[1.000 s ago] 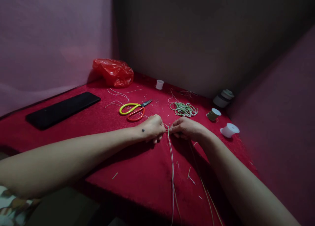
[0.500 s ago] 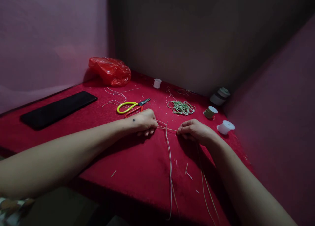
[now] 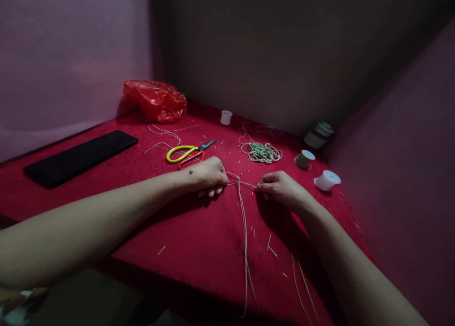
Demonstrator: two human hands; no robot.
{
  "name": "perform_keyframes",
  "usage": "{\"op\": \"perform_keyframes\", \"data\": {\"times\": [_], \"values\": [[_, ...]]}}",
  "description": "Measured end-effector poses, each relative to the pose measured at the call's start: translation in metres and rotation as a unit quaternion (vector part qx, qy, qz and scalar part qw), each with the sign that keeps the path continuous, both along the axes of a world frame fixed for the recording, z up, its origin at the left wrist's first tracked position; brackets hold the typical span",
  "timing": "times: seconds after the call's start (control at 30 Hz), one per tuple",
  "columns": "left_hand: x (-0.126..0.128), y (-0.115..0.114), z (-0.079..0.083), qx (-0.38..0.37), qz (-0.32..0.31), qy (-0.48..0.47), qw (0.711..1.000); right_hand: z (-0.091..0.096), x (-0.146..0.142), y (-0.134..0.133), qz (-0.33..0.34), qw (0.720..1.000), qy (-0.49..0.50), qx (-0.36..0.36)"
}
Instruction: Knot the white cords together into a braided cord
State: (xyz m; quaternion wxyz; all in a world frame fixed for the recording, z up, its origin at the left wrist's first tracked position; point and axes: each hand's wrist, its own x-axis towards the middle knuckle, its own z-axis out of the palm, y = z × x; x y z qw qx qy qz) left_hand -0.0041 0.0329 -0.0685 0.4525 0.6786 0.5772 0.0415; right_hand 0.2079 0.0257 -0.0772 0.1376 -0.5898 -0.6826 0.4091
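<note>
Thin pale cords meet at a small crossing in the middle of the red table and hang down over its front edge. My left hand is closed on cord ends to the left of the crossing. On the other side, my right hand pinches cord between thumb and fingers. The strands between my hands are stretched nearly straight across the hanging ones. More loose cord trails from below my right hand toward the front edge. Just beyond my left hand lie scissors with yellow and red handles.
A green-and-white braided cord bundle lies behind my hands. Thread spools stand at the right and a white spool at the back. A red plastic bag and a black phone-like slab are at left. Cord snippets are scattered about.
The cords between my hands now meet the hanging strands at a tighter crossing. Both hands keep their grip in nearly the same place, and the view has shifted slightly.
</note>
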Motion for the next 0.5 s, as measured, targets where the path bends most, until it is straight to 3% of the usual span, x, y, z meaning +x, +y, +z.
{"op": "perform_keyframes", "data": {"times": [0.27, 0.5], "values": [[0.0029, -0.0027, -0.0024, 0.007, -0.016, -0.026, 0.999, -0.0023, 0.0047, -0.0003, -0.004, 1.0, 0.002, 0.003], [0.0025, -0.0013, -0.0026, 0.009, -0.029, -0.017, 0.999, 0.0039, 0.0069, -0.0009, 0.006, 0.996, -0.025, 0.091]]}}
